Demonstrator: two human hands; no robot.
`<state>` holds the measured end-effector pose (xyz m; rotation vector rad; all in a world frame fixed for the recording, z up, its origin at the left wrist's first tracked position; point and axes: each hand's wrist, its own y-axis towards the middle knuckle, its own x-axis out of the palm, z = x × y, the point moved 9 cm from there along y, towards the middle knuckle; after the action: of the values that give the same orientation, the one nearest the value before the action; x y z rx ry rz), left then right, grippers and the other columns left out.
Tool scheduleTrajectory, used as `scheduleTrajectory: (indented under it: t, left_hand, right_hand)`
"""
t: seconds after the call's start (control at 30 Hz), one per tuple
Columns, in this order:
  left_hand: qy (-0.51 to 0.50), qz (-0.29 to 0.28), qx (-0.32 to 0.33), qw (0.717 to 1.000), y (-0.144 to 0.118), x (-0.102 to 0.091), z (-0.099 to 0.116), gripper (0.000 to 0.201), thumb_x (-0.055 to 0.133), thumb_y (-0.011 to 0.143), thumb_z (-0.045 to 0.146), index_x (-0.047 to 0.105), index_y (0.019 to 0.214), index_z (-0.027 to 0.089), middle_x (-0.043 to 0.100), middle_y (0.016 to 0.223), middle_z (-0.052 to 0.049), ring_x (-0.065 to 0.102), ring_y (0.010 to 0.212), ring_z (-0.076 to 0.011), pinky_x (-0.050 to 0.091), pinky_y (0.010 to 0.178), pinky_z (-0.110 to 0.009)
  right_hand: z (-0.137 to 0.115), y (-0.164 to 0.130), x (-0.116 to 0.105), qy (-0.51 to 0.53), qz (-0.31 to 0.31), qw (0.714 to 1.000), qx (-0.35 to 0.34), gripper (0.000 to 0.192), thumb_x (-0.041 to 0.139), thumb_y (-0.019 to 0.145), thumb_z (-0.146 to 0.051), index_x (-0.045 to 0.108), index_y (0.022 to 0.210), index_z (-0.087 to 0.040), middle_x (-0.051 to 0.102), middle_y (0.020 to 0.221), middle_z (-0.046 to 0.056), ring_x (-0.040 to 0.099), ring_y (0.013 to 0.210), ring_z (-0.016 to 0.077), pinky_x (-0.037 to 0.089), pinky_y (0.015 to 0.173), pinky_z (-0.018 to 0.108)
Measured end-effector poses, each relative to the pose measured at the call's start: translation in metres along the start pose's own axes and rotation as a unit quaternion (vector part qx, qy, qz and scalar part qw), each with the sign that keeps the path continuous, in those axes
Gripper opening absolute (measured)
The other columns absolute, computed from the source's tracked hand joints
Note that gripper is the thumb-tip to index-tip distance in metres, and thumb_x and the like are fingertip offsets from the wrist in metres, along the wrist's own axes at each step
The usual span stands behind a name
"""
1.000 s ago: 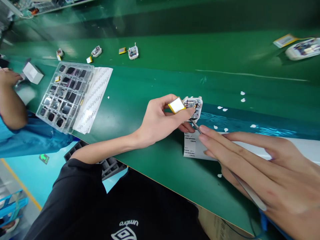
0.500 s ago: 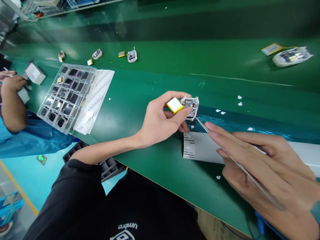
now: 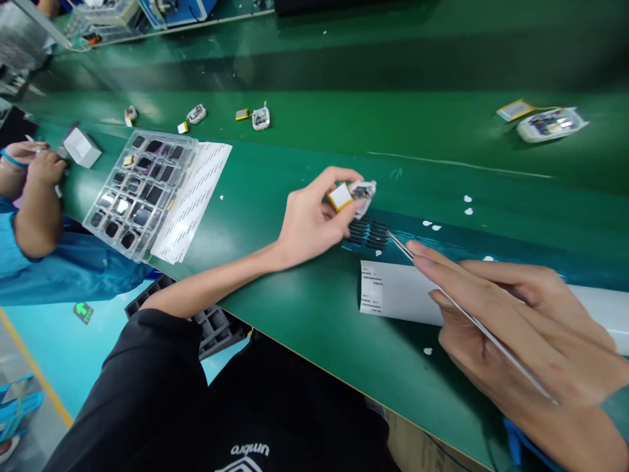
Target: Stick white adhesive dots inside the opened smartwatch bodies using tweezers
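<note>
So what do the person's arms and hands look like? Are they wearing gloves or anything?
No gloves. Both hands are bare: the left hand and the right hand, with long, slim fingers. The left arm is bare up to a short black sleeve. The black shirt has a white logo with lettering on the front. At the right wrist something blue shows, perhaps a strap; it is cut off by the picture's edge.

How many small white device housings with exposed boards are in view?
5. One in the left hand, device; three on the far belt at left; one at far right. More may lie beyond the frame.
</note>
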<state>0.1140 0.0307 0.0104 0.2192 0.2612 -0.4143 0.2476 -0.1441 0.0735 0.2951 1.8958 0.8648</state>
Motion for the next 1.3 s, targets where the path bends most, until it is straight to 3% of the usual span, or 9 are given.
scheduleTrajectory:
  t: [0.13, 0.3, 0.47, 0.63, 0.87, 1.03, 1.1, 1.17, 1.3]
  left_hand:
    - [0.264, 0.100, 0.058, 0.958, 0.066, -0.048, -0.034, 0.023, 0.070, 0.093, 0.026, 0.065, 0.115, 0.024, 0.075, 0.086, 0.000, 0.068, 0.073, -0.0175, 0.050, 0.072, -0.031]
    - [0.367, 0.133, 0.025, 0.920, 0.140, -0.103, -0.070, 0.031, 0.076, 0.087, 0.049, 0.068, 0.113, 0.035, 0.076, 0.120, -0.003, 0.058, 0.121, -0.0305, 0.043, 0.097, -0.044]
    - [0.373, 0.163, -0.007, 0.913, 0.155, -0.156, -0.077, 0.054, 0.059, 0.091, 0.068, 0.065, 0.131, 0.031, 0.067, 0.145, -0.001, 0.027, 0.148, -0.0318, 0.027, 0.118, -0.050]
    - [0.364, 0.089, -0.040, 0.926, 0.146, -0.182, -0.087, 0.044, 0.058, 0.089, 0.056, 0.072, 0.123, 0.032, 0.069, 0.146, 0.002, 0.041, 0.144, -0.0310, 0.024, 0.125, -0.054]
    - [0.351, 0.034, -0.015, 0.936, 0.130, -0.172, -0.074, 0.039, 0.065, 0.079, 0.055, 0.069, 0.112, 0.035, 0.074, 0.137, 0.002, 0.057, 0.131, -0.0248, 0.035, 0.125, -0.046]
    - [0.320, 0.023, 0.076, 0.944, 0.119, -0.147, -0.022, 0.015, 0.076, 0.077, 0.041, 0.066, 0.084, 0.032, 0.078, 0.100, -0.004, 0.065, 0.119, -0.0303, 0.036, 0.126, -0.056]
    - [0.271, 0.030, 0.091, 0.958, 0.102, -0.126, 0.001, 0.021, 0.072, 0.086, 0.049, 0.063, 0.089, 0.030, 0.076, 0.089, -0.001, 0.072, 0.101, -0.0261, 0.050, 0.113, -0.054]
    - [0.095, 0.019, 0.069, 0.993, 0.077, -0.096, 0.015, 0.031, 0.069, 0.093, 0.052, 0.061, 0.100, 0.024, 0.076, 0.086, 0.001, 0.076, 0.088, -0.0209, 0.059, 0.096, -0.046]
    - [-0.169, -0.101, -0.027, 0.980, 0.014, -0.006, 0.030, 0.038, 0.080, 0.089, 0.053, 0.067, 0.108, 0.023, 0.078, 0.086, 0.003, 0.075, 0.074, -0.0137, 0.063, 0.079, -0.031]
  right_hand:
    - [-0.007, -0.001, 0.000, -0.039, -0.023, 0.998, -0.045, 0.077, 0.064, 0.096, -0.002, 0.043, 0.165, -0.027, 0.082, 0.116, 0.001, 0.074, 0.093, 0.0239, 0.061, 0.074, 0.038]
    - [-0.017, 0.003, -0.006, -0.074, 0.003, 0.993, -0.095, 0.073, 0.063, 0.097, -0.006, 0.043, 0.165, -0.021, 0.083, 0.112, 0.002, 0.073, 0.088, 0.0256, 0.058, 0.064, 0.037]
    - [-0.020, 0.008, -0.012, -0.079, 0.028, 0.990, -0.110, 0.078, 0.066, 0.093, -0.003, 0.042, 0.165, -0.021, 0.083, 0.109, 0.000, 0.073, 0.086, 0.0235, 0.058, 0.064, 0.035]
    - [-0.018, 0.004, -0.015, -0.051, 0.025, 0.992, -0.113, 0.076, 0.066, 0.092, -0.001, 0.045, 0.164, -0.017, 0.082, 0.118, 0.003, 0.072, 0.092, 0.0254, 0.058, 0.070, 0.037]
    - [-0.016, 0.004, -0.018, -0.059, 0.045, 0.992, -0.101, 0.081, 0.073, 0.085, 0.004, 0.051, 0.160, -0.017, 0.081, 0.117, 0.005, 0.071, 0.091, 0.0266, 0.057, 0.068, 0.038]
    - [-0.016, 0.004, -0.018, -0.047, 0.055, 0.994, -0.088, 0.078, 0.072, 0.088, -0.003, 0.051, 0.160, -0.024, 0.081, 0.117, 0.002, 0.076, 0.091, 0.0263, 0.061, 0.071, 0.039]
    - [-0.014, 0.003, -0.021, -0.034, 0.063, 0.996, -0.058, 0.075, 0.071, 0.089, -0.004, 0.054, 0.158, -0.029, 0.079, 0.124, 0.003, 0.077, 0.099, 0.0280, 0.062, 0.075, 0.040]
    - [-0.008, 0.002, -0.021, -0.008, 0.063, 0.998, -0.008, 0.075, 0.065, 0.091, -0.002, 0.054, 0.157, -0.035, 0.079, 0.126, 0.004, 0.077, 0.100, 0.0264, 0.061, 0.076, 0.040]
    - [0.006, 0.002, -0.017, 0.004, 0.051, 0.997, 0.062, 0.070, 0.052, 0.094, 0.000, 0.058, 0.151, -0.041, 0.079, 0.081, -0.004, 0.065, 0.058, 0.0171, 0.053, 0.058, 0.031]
